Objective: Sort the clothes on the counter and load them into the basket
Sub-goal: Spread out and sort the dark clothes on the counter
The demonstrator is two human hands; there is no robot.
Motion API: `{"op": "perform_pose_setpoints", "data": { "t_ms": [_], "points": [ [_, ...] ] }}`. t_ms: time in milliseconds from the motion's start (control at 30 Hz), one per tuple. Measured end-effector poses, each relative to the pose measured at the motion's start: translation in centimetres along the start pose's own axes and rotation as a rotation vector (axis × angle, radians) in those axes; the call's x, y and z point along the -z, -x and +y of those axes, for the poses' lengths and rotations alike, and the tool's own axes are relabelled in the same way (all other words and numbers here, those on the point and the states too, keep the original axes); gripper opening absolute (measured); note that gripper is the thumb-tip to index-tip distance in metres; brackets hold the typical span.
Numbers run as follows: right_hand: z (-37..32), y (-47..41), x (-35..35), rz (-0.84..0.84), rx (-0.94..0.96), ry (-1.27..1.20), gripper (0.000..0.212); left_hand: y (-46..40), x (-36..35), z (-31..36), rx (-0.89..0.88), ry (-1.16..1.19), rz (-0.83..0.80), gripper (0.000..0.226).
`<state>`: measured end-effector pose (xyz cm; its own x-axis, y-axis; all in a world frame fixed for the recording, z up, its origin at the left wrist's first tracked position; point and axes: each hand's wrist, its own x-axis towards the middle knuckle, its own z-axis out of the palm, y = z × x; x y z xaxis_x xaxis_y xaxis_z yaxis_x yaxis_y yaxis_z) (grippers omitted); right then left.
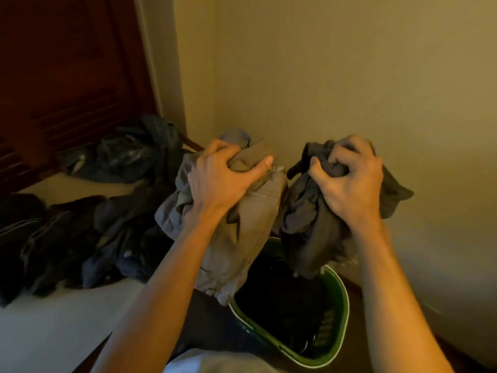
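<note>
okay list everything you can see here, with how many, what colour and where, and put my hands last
khaki garment: one, grey-khaki, held bunched above the basket
grey garment: one, dark grey, held bunched above the basket
basket: one, green, on the floor below the hands, dark clothes inside
clothes pile: several dark pieces, blue and black, on the pale counter at left
door: one, dark red-brown, upper left
wall: beige, behind
left hand: grips the khaki garment
right hand: grips the grey garment

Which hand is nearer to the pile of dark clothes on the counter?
Left. The left hand grips a khaki garment just right of the pile of dark clothes; the right hand holds a grey garment farther right, above the green basket.
</note>
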<state>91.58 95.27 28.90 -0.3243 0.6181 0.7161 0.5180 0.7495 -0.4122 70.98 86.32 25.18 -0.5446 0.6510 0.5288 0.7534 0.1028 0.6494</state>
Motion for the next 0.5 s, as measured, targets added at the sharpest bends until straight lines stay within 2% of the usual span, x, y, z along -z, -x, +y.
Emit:
{"op": "perform_pose_setpoints", "data": {
  "t_ms": [167, 367, 433, 500],
  "points": [
    [6.4, 4.1, 0.1, 0.034, -0.236, 0.041, 0.034, 0.8, -6.7, 1.8, -0.076, 0.044, -0.193, 0.047],
    [11.9, 8.1, -1.2, 0.115, -0.519, 0.119, 0.031, 0.8, -11.9, 2.3, -0.111, 0.126, -0.257, 0.053],
    [13.5, 10.4, -2.5, 0.046, -0.666, 0.195, 0.032, 0.6, -12.6, 2.5, -0.126, 0.163, -0.247, 0.052],
    [15.1, 13.4, -3.8, -0.164, -0.835, 0.271, 0.039, 0.2, -13.1, 3.0, -0.150, 0.208, -0.236, 0.051]
  ]
}}
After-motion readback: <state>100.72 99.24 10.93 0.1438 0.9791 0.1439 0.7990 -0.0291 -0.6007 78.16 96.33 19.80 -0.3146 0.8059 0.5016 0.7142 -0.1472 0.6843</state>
